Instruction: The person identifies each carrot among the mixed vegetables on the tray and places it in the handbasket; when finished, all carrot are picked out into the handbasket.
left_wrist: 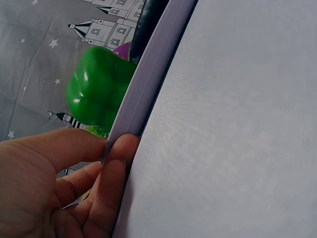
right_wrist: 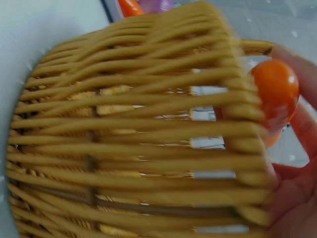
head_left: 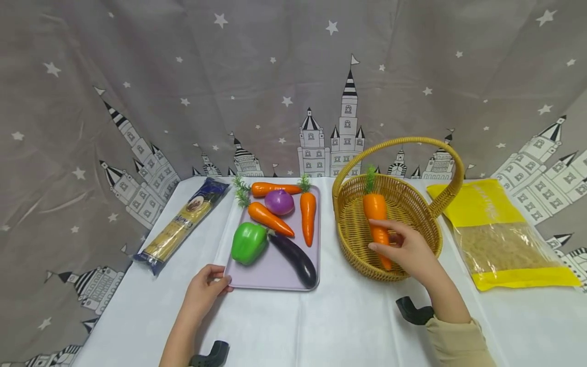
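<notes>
My left hand [head_left: 205,291] pinches the near left corner of a lilac tray [head_left: 270,280], thumb above and fingers below in the left wrist view. On that tray lie a green bell pepper [head_left: 248,243], an eggplant [head_left: 295,259], a purple onion [head_left: 279,202] and three carrots [head_left: 309,216] with leafy tops. My right hand [head_left: 405,250] holds another carrot [head_left: 375,206], leafy end pointing away, over the opening of a wicker basket [head_left: 346,239]. In the right wrist view the basket's woven side [right_wrist: 124,124] hides part of the hand and carrot.
A blue-and-yellow pasta packet [head_left: 183,224] lies left of the tray. Right of the basket is a yellow, partly clear bag of pasta [head_left: 497,239]. The basket's tall handle [head_left: 408,140] arches above it. A grey castle-print curtain [head_left: 275,76] hangs behind the white table [head_left: 284,326].
</notes>
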Demonstrator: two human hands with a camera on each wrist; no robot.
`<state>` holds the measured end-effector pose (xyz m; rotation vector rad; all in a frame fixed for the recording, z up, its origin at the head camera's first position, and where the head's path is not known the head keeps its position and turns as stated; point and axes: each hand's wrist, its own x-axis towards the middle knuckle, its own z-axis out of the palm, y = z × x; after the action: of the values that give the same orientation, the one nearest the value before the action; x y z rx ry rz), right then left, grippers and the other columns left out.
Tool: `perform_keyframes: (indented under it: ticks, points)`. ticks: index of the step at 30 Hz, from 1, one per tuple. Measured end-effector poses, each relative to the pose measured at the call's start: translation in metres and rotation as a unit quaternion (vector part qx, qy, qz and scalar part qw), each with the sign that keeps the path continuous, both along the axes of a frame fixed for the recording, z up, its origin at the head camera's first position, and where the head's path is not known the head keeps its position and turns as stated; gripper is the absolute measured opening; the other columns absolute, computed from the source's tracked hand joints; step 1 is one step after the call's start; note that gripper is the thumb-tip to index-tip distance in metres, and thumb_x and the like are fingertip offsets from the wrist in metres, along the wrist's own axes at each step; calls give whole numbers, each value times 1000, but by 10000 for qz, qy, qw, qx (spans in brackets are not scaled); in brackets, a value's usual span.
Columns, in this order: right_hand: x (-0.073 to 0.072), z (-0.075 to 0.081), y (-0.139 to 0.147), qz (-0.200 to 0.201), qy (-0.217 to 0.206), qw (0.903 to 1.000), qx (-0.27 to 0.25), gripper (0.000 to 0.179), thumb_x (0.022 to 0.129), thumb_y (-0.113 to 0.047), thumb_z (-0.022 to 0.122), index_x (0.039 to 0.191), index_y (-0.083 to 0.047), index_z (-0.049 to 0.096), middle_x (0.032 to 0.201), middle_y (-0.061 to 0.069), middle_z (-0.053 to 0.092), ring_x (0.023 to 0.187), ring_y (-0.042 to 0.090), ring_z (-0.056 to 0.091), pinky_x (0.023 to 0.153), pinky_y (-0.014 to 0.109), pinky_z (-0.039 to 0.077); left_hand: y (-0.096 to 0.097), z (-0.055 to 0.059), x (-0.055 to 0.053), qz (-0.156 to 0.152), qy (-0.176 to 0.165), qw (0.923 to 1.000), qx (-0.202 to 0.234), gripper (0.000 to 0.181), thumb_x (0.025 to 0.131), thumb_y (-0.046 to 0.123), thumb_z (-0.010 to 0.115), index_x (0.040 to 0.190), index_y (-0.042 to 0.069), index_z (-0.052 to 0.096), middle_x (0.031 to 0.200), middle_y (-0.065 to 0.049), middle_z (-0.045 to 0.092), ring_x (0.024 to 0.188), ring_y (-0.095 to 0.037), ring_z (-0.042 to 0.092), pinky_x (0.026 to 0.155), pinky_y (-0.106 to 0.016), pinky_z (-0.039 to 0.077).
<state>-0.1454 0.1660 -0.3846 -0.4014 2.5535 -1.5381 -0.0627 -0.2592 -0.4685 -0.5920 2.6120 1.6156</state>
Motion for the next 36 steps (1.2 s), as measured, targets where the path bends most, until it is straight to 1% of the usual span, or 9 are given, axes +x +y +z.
perform_keyframes:
  ticks: [5,9,12,14,17,21,26,30,36]
  points:
    - [-15,-11,-10,-105,-109,9986,498,55,85,-24,75,135,-11,56,133,20,51,102,35,61,73,37,57,0,-1,1,30,-7,10000,24,31,88,3,61,117,-8,53,99,-16,62,71,-16,67,67,-21,57]
    - [-23,-16,-18,-119,-114,9943,1055,53,86,-25,74,134,-12,57,127,22,55,96,31,62,70,36,56,0,-2,0,38,7,10000,38,31,88,3,61,116,-8,53,98,-16,62,71,-16,67,67,-21,57]
    - [-27,-19,-25,-85,-72,9899,1411,50,86,-25,73,132,-11,58,123,22,58,94,29,61,73,39,53,-1,-4,-1,50,-12,10000,35,31,88,5,62,116,-7,54,98,-15,62,71,-16,67,67,-21,57]
    - [-30,-21,-30,-71,-54,9874,1582,49,86,-24,73,131,-11,59,124,22,58,95,30,60,77,42,53,-1,-4,-1,55,-15,10000,24,31,88,5,62,116,-6,54,97,-15,62,71,-15,67,67,-21,57]
    - [-33,-23,-36,-28,-82,9838,1789,49,86,-25,73,131,-10,59,123,22,58,98,33,59,79,45,51,-1,-4,-1,75,-38,10000,9,31,88,6,62,116,-6,54,97,-15,62,71,-15,67,66,-21,56]
    - [-35,-26,-42,56,-146,9824,1863,49,86,-24,72,131,-9,59,125,22,58,104,35,58,84,49,50,0,-2,-1,65,-42,10000,17,32,88,6,63,116,-6,54,98,-15,62,71,-16,67,66,-21,56]
    - [-38,-30,-48,291,-66,9819,1871,45,88,-16,69,130,-6,59,126,23,57,109,37,56,92,52,47,0,-2,-1,25,-13,10000,10,32,88,5,62,116,-6,54,98,-15,62,72,-17,67,66,-22,57]
    - [-39,-33,-49,365,-80,9806,1926,43,87,-11,67,129,-5,60,124,24,58,109,37,56,93,52,47,0,-3,-2,8,15,10000,2,31,88,4,62,115,-6,54,98,-16,61,71,-17,67,65,-22,57]
    - [-40,-37,-49,422,-48,9795,1970,44,89,-14,66,132,-5,58,127,25,56,115,39,53,97,53,44,-1,-4,-1,6,-18,10000,-25,31,88,4,62,115,-6,54,98,-16,61,71,-17,67,65,-22,56]
